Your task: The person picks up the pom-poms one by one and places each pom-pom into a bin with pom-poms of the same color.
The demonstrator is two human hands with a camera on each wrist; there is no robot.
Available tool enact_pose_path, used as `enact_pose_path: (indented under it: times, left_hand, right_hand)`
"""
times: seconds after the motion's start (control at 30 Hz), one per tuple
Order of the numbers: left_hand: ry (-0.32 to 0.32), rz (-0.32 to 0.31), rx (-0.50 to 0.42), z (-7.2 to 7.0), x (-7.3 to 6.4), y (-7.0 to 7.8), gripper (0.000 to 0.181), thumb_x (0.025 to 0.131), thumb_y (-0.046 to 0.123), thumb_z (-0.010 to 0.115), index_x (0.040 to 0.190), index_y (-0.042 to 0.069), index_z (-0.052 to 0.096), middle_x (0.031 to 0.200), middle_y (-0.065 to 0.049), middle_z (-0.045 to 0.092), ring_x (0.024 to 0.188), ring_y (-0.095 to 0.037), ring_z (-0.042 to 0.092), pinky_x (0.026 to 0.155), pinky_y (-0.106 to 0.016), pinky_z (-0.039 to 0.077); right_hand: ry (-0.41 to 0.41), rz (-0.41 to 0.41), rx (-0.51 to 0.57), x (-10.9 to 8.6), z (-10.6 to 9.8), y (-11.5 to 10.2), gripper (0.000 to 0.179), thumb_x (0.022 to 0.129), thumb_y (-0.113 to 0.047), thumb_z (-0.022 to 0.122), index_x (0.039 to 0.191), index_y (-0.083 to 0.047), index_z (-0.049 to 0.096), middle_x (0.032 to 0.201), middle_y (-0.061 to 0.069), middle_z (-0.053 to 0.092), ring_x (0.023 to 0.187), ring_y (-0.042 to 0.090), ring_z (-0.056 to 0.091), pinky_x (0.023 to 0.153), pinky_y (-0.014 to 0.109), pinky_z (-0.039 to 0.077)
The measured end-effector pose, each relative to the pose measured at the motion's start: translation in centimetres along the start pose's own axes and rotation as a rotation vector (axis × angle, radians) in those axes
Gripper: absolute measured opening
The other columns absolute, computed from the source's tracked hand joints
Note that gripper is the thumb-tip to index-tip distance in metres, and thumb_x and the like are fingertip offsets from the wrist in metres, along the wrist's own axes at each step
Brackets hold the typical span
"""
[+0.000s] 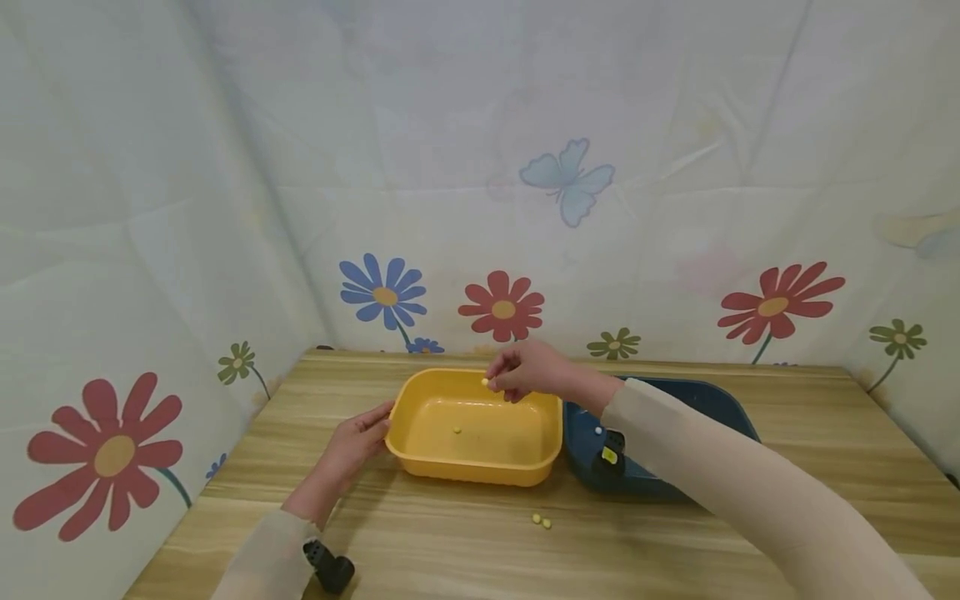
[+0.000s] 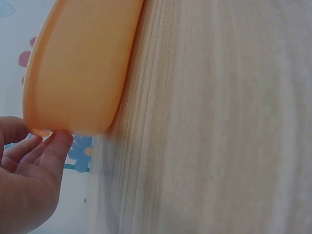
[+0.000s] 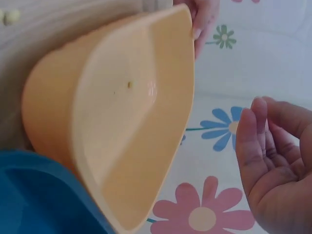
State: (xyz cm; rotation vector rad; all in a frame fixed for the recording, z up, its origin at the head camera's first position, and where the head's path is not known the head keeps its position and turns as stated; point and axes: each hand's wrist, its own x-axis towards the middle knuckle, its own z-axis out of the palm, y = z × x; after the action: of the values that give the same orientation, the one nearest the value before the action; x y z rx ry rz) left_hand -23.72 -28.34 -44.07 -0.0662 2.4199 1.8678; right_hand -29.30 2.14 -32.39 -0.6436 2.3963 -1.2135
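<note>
A yellow plastic basin stands on the wooden table. At its left end my left hand grips the rim, thumb above and fingers against the outer wall. Over the basin's back rim is my right hand, pinching a small pale yellow bean-like piece between thumb and fingertips. In the right wrist view this hand hides the piece. One small yellow piece lies on the basin floor. Two more yellow pieces are on the table in front of it.
A dark blue basin stands right beside the yellow one, partly covered by my right forearm. Inside it shows a small white piece. Black wrist cameras sit on both sleeves. Behind the table hangs a flowered curtain.
</note>
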Motion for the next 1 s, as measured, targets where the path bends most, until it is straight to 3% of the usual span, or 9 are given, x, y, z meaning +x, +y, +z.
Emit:
enact_pose_path:
  times: [0.33,0.63,1.0]
  left_hand:
    - [0.010,0.004,0.003,0.1,-0.3,0.0,0.049,0.110,0.012,0.043,0.155,-0.004,0.037,0.161,-0.025,0.038,0.145,-0.040,0.046,0.105,-0.033,0.057]
    - [0.020,-0.002,0.003,0.2,-0.2,-0.1,0.049,0.110,0.014,0.044,0.155,-0.002,0.039,0.161,-0.023,0.040,0.144,-0.037,0.048,0.110,-0.038,0.054]
    - [0.029,-0.011,0.010,0.2,-0.4,-0.2,0.048,0.110,0.014,0.044,0.155,-0.001,0.040,0.161,-0.021,0.041,0.144,-0.038,0.048,0.112,-0.042,0.052]
  right_hand:
    - [-0.023,-0.066,-0.047,3.8,0.6,-0.2,0.016,0.096,-0.013,0.071,0.108,-0.003,0.074,0.103,0.020,0.074,0.084,0.029,0.072,0.079,0.026,0.065]
    - [-0.127,-0.070,-0.096,6.7,1.8,-0.1,0.012,0.096,-0.013,0.071,0.105,-0.005,0.072,0.105,0.021,0.073,0.074,0.016,0.066,0.078,0.024,0.064]
    - [-0.184,-0.046,-0.220,9.2,3.6,1.6,0.008,0.096,-0.010,0.071,0.099,-0.004,0.072,0.084,0.003,0.068,0.068,0.013,0.063,0.073,0.023,0.063]
